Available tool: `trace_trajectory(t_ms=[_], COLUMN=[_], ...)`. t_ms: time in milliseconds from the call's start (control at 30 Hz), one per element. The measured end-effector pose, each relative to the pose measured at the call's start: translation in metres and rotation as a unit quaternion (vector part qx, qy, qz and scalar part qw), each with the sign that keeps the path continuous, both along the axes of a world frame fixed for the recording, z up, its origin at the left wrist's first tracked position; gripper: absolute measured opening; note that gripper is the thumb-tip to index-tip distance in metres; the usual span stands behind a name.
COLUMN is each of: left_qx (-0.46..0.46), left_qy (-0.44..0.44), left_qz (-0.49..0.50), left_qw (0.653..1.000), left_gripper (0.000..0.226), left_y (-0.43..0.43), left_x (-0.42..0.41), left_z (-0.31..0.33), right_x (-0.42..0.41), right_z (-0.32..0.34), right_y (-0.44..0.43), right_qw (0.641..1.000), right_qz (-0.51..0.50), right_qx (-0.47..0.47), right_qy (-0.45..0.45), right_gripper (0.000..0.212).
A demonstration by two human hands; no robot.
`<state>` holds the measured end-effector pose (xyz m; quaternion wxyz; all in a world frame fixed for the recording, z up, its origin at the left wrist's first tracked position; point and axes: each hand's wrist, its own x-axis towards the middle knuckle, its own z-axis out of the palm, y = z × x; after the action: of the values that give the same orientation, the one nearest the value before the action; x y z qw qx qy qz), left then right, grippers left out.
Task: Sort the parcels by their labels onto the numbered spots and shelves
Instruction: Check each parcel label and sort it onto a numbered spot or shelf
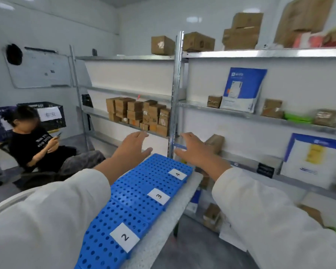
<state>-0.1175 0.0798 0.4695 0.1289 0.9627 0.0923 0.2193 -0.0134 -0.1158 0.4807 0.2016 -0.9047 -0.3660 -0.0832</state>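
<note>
Both my hands reach forward over blue perforated pallets [142, 193] that carry white labels 2 [125, 237], 3 [158, 196] and 4 [177, 174]. My left hand [133, 146] is open, fingers spread, and holds nothing. My right hand [194, 150] is also open and empty, close to the metal shelf post [175, 105]. Just behind the right hand a small brown parcel [214, 143] stands on a shelf. Stacked brown boxes [140, 115] fill the middle shelf of the left rack.
Metal racks along the wall hold brown boxes [241, 32] on top, blue-and-white mailers [242, 90] and a large white parcel [312, 160] at right. A seated person [37, 144] in black is at left, with dark crates [47, 115] behind.
</note>
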Motion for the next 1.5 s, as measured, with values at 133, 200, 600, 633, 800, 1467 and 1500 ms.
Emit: trace_trajectory(t_ms=[133,200,600,633,800,1467,1500], left_qx=[0.012,-0.003,0.005,0.006,0.018,0.05,0.057], left_qy=[0.001,-0.01,-0.024,-0.023,-0.026,-0.032,-0.032], left_qz=[-0.057,-0.082,-0.189,-0.196,-0.224,-0.266,-0.267], left_qw=[0.998,0.997,0.982,0.98,0.974,0.962,0.962], left_gripper=[0.062,0.061,0.055,0.055,0.056,0.058,0.058], left_y=[-0.066,-0.097,-0.198,-0.203,-0.215,-0.189,-0.191], left_x=[0.037,0.052,0.167,0.18,0.248,0.526,0.535], left_z=[0.014,0.02,0.029,0.029,0.027,0.039,0.04], right_x=[0.015,0.021,0.061,0.069,0.123,0.377,0.386], right_z=[0.012,0.015,0.021,0.021,0.024,0.04,0.041], right_y=[-0.085,-0.125,-0.236,-0.238,-0.241,-0.192,-0.191], right_qw=[0.997,0.994,0.977,0.975,0.97,0.954,0.956], right_qz=[-0.072,-0.105,-0.214,-0.221,-0.244,-0.298,-0.294], right_qx=[0.007,0.011,0.011,0.011,0.009,0.008,0.016], right_qy=[-0.015,-0.01,-0.015,-0.011,-0.01,0.007,0.006], right_gripper=[0.068,0.069,0.068,0.068,0.069,0.065,0.065])
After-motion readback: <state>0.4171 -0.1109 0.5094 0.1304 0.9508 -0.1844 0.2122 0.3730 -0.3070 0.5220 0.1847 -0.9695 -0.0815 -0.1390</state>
